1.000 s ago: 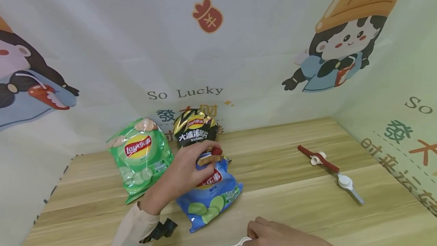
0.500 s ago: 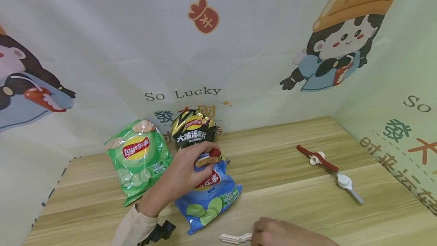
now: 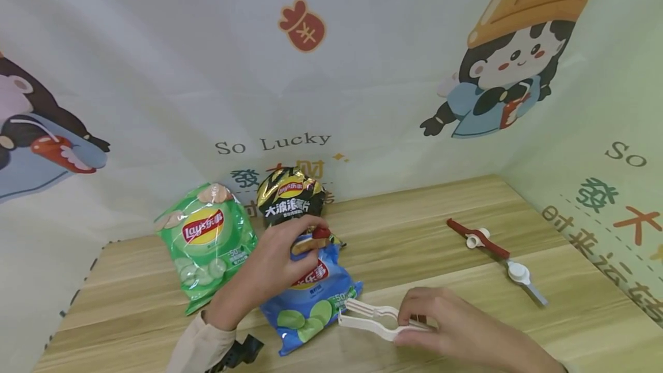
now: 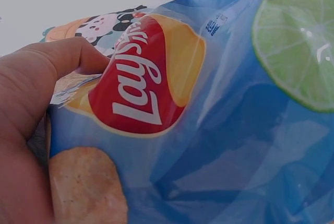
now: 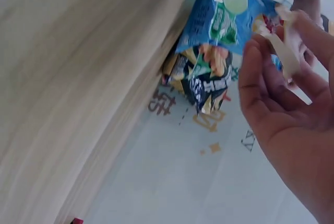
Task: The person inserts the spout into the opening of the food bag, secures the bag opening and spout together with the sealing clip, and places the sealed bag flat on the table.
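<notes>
In the head view, a blue chip bag lies tilted on the wooden table. My left hand pinches its gathered top, and the left wrist view shows the thumb and a finger gripping the edge of the bag. A white bag clip is held by one end in the fingers of my right hand. Its two arms stand spread apart and point left, over or beside the lower right corner of the bag. The right wrist view has the clip blurred between thumb and fingers.
Left of the blue bag leans a green chip bag; behind it stands a black chip bag. On the right side of the table lie a red strip and a grey strip, each with a white round part. A printed cloth hangs behind.
My right hand has risen from the near edge, bringing the white clip up toward the blue bag. The clip's arms, together half a second ago, are now apart. My left hand keeps its hold.
</notes>
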The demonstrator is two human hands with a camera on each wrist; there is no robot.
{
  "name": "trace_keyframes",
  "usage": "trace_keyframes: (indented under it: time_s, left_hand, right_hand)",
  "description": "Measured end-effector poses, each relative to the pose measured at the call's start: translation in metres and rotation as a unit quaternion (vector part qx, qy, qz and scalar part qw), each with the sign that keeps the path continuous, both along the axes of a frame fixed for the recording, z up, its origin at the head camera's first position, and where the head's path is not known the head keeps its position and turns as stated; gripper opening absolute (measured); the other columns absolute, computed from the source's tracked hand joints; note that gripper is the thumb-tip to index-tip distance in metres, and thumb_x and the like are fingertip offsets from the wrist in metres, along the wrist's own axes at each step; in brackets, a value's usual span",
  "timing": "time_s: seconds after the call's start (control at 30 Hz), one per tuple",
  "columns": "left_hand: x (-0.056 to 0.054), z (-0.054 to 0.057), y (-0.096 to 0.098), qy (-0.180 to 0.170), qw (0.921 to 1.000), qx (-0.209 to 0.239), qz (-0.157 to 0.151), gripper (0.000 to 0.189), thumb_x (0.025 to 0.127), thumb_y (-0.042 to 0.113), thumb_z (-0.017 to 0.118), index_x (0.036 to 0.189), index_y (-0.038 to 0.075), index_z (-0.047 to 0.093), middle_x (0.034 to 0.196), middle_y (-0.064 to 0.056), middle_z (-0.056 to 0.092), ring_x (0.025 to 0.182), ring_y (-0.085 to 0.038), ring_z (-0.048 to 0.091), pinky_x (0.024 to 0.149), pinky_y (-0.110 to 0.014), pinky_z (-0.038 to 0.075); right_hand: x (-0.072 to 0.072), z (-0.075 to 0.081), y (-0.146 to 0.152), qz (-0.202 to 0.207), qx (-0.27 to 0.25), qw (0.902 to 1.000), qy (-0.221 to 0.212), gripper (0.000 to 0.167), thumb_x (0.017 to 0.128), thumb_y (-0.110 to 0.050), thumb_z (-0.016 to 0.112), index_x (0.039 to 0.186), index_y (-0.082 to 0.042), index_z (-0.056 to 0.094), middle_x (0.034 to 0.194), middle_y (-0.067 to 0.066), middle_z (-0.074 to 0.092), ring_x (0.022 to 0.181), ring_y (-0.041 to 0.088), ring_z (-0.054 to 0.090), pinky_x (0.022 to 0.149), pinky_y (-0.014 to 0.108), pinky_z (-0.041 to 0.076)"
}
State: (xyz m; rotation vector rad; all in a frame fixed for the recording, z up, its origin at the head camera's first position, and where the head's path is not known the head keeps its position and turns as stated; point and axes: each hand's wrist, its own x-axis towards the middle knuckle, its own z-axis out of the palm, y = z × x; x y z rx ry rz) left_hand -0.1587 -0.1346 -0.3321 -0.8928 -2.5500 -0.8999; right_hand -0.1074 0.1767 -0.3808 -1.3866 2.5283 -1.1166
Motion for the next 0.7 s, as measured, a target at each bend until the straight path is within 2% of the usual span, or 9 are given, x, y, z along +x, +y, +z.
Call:
trace_keyframes:
  time_s: [0.07,0.17,0.3,0.37,0.53,0.7]
  left_hand:
    - [0.000,0.000,0.000,-0.003,1.0000,-0.001,0.002,0.038,0.085,0.012,0.071,0.121,0.021,0.062,0.112,0.008,0.069,0.098,-0.008,0.062,0.086,-0.037,0.054]
    - [0.000,0.000,-0.001,-0.006,1.0000,-0.001,0.003,0.038,0.085,0.012,0.071,0.121,0.021,0.062,0.111,0.008,0.069,0.097,-0.008,0.062,0.086,-0.037,0.054]
    - [0.000,0.001,-0.001,-0.007,1.0000,0.000,0.001,0.038,0.084,0.012,0.071,0.121,0.021,0.062,0.111,0.008,0.069,0.097,-0.008,0.062,0.085,-0.037,0.054]
    - [0.000,0.001,-0.001,-0.008,1.0000,0.001,-0.001,0.038,0.085,0.012,0.071,0.120,0.020,0.063,0.111,0.008,0.069,0.098,-0.007,0.062,0.085,-0.037,0.054]
    - [0.000,0.002,-0.001,-0.011,0.9999,0.006,-0.007,0.038,0.084,0.012,0.072,0.120,0.020,0.063,0.111,0.009,0.069,0.099,-0.007,0.062,0.085,-0.036,0.054]
    - [0.002,0.003,-0.001,-0.009,0.9999,0.007,-0.010,0.038,0.084,0.011,0.072,0.120,0.020,0.063,0.111,0.009,0.069,0.099,-0.007,0.062,0.085,-0.036,0.054]
  right_hand:
    - [-0.005,0.002,0.001,-0.016,-0.035,0.9988,0.029,0.003,0.095,-0.028,0.068,0.093,-0.027,0.066,0.087,-0.018,0.058,0.074,-0.003,0.051,0.062,0.018,0.048]
    - [-0.013,0.004,0.003,-0.045,-0.068,0.9952,0.055,0.010,0.092,-0.024,0.072,0.091,-0.027,0.062,0.085,-0.017,0.059,0.074,-0.001,0.053,0.061,0.020,0.048]
    - [-0.024,0.009,0.003,-0.083,-0.074,0.9929,0.041,0.012,0.092,-0.023,0.073,0.089,-0.029,0.062,0.089,-0.016,0.063,0.080,0.004,0.059,0.071,0.024,0.052]
    - [-0.028,0.012,0.002,-0.099,-0.070,0.9924,0.020,0.011,0.093,-0.025,0.072,0.089,-0.030,0.063,0.091,-0.016,0.065,0.082,0.005,0.061,0.075,0.026,0.053]
    - [-0.041,0.016,-0.004,-0.113,-0.067,0.9913,-0.016,0.006,0.094,-0.028,0.070,0.089,-0.027,0.068,0.092,-0.014,0.067,0.083,0.007,0.062,0.080,0.030,0.053]
    - [-0.054,0.017,-0.014,-0.118,-0.063,0.9896,-0.052,0.013,0.098,-0.030,0.065,0.093,-0.021,0.073,0.096,-0.010,0.070,0.087,0.007,0.064,0.084,0.032,0.054]
